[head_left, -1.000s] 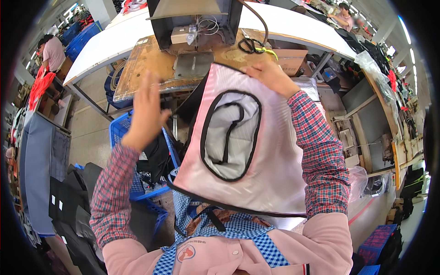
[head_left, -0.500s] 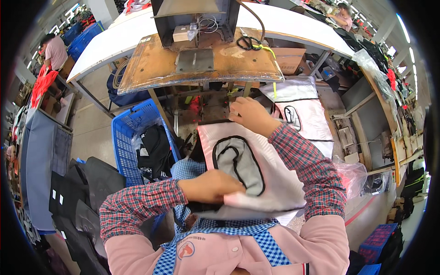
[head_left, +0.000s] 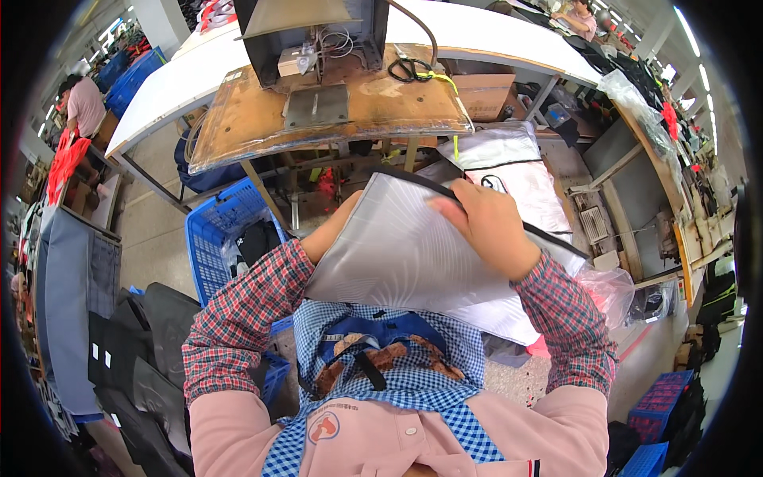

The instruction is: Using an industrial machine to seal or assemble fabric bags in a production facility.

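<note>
A silver-grey fabric panel (head_left: 405, 250) with black edging along its far side is raised over my lap, its shiny face up. My right hand (head_left: 497, 230) grips it at the black edge, thumb on the silver face. On the left, my left hand (head_left: 338, 228) reaches behind the panel, which hides its fingers. Beyond my right hand lies a stack of similar panels (head_left: 528, 187), pale pink and silver with black bands and partly covered. The raised panel's underside is out of sight.
Ahead stands a worn wooden worktable (head_left: 230, 119) with a metal-housed machine (head_left: 306, 48) and black-handled scissors (head_left: 411, 70). A blue basket (head_left: 199, 238) with black cloth is on the left, near stacked black sheets (head_left: 151, 342). Clear plastic (head_left: 608, 294) lies at right.
The panel has turned over: its pale pink side with the black-edged oval showed before, its silver side now. My left hand has moved forward behind it; my right hand has shifted nearer and right.
</note>
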Demonstrator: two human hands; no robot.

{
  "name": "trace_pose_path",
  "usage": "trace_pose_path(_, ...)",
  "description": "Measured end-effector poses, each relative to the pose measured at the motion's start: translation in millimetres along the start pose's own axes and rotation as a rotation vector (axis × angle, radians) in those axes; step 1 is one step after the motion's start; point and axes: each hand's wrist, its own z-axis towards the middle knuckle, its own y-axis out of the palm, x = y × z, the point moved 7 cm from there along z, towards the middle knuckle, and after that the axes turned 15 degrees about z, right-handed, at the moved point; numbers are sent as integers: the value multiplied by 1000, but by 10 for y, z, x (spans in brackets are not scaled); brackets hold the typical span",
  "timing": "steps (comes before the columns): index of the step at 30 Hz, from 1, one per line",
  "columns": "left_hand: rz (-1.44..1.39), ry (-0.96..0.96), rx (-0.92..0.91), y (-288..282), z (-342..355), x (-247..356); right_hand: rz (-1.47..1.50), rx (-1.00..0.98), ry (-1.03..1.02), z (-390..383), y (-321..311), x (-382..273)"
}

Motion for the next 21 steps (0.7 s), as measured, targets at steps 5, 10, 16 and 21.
trace_pose_path(5, 230, -48, 194, -479, 102, 390, 159, -16, -46, 445, 102, 132)
trace_pose_path(10, -211, -65, 376, -1040, -40, 515, 145, -104, -93, 920, 255, 76)
trace_pose_path(16, -28, -61, 584, -1558, 132, 380, 183, -145, -79, 1378, 410, 159)
trace_pose_path(21, -188, -72, 618, -1802, 292, 290, 193, -159, -116, 1710, 522, 250)
